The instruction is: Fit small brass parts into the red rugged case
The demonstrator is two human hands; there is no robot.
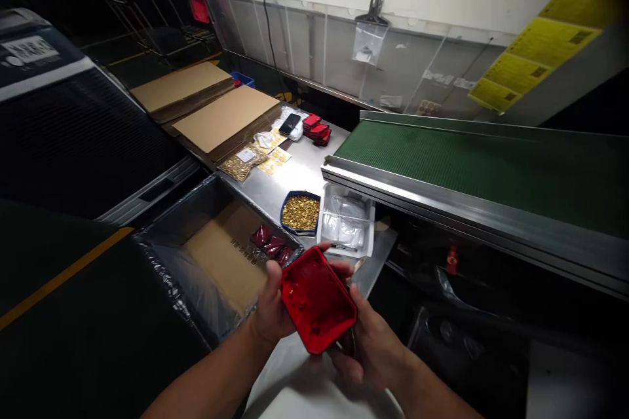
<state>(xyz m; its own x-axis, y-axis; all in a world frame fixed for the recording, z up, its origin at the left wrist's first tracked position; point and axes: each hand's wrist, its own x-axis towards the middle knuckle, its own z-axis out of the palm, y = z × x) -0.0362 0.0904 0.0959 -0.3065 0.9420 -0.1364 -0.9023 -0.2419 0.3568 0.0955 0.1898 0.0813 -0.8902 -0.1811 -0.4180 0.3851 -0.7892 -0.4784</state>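
I hold a red plastic tray with both hands, tilted so its hollow side faces me, above the near end of a metal table. My left hand grips its left edge with the thumb on the rim. My right hand supports it from below and behind on the right. Just left of the hands is a cardboard box lined with clear plastic, with a few dark red pieces lying at its far right corner.
A blue tray of small gold parts and a white tray of clear bags sit ahead. A green conveyor belt runs along the right. Flat cardboard sheets, a bag of gold parts, a phone and stacked red trays lie farther back.
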